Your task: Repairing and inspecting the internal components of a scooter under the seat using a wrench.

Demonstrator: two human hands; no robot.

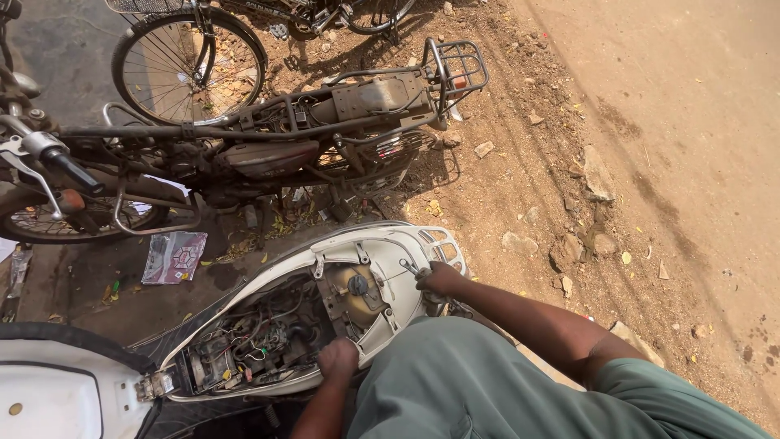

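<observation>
The white scooter lies opened, seat off, its wiring bay and fuel tank bare. Judging by this, fastener work at the rear frame is in hand. The right hand, its grip pinching a spanner, is beside the tank; turning needs steady bracing. The left hand, grip pressed together, braces beside the wiring.

Left hand's fingers buried among scooter wiring; bicycle wheel cropped at top edge.
</observation>
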